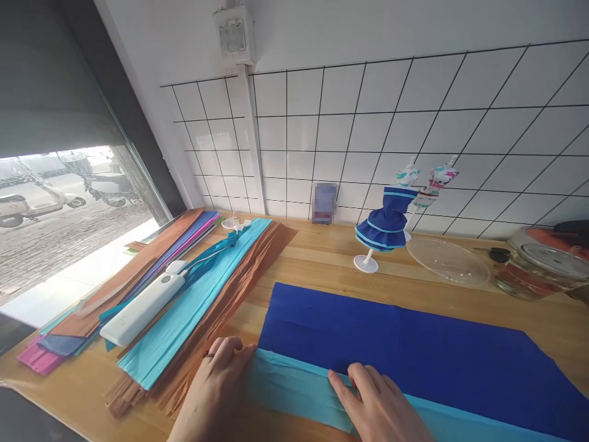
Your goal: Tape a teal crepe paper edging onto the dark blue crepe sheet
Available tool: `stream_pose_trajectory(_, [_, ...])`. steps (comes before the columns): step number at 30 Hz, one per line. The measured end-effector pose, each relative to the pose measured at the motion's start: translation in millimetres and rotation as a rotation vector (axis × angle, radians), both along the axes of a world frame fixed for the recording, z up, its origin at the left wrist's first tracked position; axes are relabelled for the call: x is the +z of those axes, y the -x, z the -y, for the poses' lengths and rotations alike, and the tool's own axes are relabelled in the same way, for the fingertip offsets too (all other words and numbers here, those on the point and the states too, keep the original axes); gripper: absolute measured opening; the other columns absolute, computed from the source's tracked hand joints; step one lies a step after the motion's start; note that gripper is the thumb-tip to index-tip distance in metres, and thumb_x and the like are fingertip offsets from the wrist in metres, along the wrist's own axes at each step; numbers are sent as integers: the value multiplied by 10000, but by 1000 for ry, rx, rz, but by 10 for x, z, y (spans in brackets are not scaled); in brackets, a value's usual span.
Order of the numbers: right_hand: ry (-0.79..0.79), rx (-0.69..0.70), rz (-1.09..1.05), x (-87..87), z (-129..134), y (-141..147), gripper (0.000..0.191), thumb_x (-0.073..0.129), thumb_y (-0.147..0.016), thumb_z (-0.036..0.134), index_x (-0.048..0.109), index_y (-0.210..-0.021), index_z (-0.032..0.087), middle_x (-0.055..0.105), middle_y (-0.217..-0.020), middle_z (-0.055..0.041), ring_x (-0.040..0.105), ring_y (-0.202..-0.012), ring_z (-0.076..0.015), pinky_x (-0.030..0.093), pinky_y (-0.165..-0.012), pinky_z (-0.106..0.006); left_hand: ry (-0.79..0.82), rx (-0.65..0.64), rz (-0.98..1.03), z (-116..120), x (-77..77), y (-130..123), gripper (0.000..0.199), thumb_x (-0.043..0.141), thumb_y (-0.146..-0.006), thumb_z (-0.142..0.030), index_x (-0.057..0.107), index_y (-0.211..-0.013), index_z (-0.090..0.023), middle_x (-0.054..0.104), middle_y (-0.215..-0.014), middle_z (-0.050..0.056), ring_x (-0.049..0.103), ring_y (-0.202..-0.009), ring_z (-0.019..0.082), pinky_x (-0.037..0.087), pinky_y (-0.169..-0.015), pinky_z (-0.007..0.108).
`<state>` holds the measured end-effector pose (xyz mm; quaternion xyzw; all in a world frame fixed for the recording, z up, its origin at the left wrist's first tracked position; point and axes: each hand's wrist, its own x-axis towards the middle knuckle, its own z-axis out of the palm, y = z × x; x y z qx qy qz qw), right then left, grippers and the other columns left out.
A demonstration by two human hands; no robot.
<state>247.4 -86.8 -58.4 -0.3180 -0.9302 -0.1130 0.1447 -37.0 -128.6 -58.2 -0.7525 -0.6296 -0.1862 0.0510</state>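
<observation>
Head view, left hand [214,387] curled, grip unclear, right hand [384,402] slightly spread on light-blue sheet [294,388], indistinctly filled container [550,261] stood right, table [59,393] edge ran lower left.

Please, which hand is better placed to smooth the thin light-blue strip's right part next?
Probably the right hand: it rests on the strip, nearer that part; the left hand is at the left end.

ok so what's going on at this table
Someone is working with both bare hands on a light blue strip laid along the near edge of a dark blue sheet. The left hand is at the strip's left end, and the right hand has its fingers where the two blues meet. Folded coloured material lies to the left, and a small blue dress stands on display behind.
</observation>
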Motion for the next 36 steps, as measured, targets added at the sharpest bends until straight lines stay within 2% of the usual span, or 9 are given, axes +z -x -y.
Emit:
stream_pose_trajectory(2, [7,-16,-27,28,-16,126,311,475,-842,267,555,-1141,237,552,-781,-48,540,-642,-184,459,-546,-272,9,32,30,2,20,-3,252,381,-889,-162,604,-990,-223,548,-882,42,545,-763,151,461,-635,248])
stream_pose_trajectory(4, [38,-18,-50,63,-34,279,347,471,-809,148,553,-1131,246,552,-783,-43,542,-659,-186,450,-564,-274,16,25,31,6,25,-5,261,396,-883,-161,596,-1033,-237,551,-885,39,548,-762,149,468,-637,244])
stream_pose_trajectory(6, [116,-14,-61,100,-68,447,400,477,-760,49,562,-1101,240,549,-796,-32,546,-687,-181,450,-601,-274,-1,-8,0,6,3,2,304,421,-865,-146,584,-1089,-270,555,-923,40,554,-794,152,477,-648,238])
stream_pose_trajectory(8, [256,-24,-80,137,-124,616,393,474,-731,-34,595,-988,238,546,-819,-18,549,-734,-169,446,-657,-267,-44,-74,-44,1,-41,17,341,433,-850,-126,584,-1105,-294,557,-956,44,554,-818,159,483,-656,239])
stream_pose_trajectory(11, [463,-30,-123,180,-241,842,326,477,-763,-75,606,-825,219,557,-809,-2,549,-760,-145,434,-695,-233,-108,-152,-94,-13,-96,34,316,445,-852,-133,606,-1069,-296,559,-928,48,544,-789,163,481,-644,253])
stream_pose_trajectory(14, [537,-23,-131,213,-342,1014,241,504,-832,-5,609,-819,211,584,-830,0,551,-797,-152,425,-712,-242,-89,-133,-112,-20,-92,27,245,467,-863,-175,620,-1022,-282,553,-899,47,533,-781,167,475,-652,273])
stream_pose_trajectory(24, [461,-23,103,348,-351,1237,251,456,-800,-56,559,-786,173,582,-814,-40,554,-752,-183,395,-637,-283,-23,-145,-78,-10,-27,10,218,462,-874,-184,627,-992,-264,551,-801,40,494,-722,155,435,-628,271])
stream_pose_trajectory(31, [326,-7,177,300,-343,1266,235,445,-778,-43,524,-770,179,581,-815,-64,560,-739,-214,407,-621,-319,-5,-151,-58,-10,1,22,225,441,-888,-210,624,-1006,-265,556,-813,44,495,-729,166,427,-626,287])
stream_pose_trajectory(36, [316,-44,190,310,-372,1252,240,430,-803,-50,515,-793,175,578,-822,-65,565,-748,-205,420,-617,-301,-15,-164,-43,3,3,33,260,398,-903,-192,619,-1023,-257,548,-817,42,485,-733,157,430,-649,281])
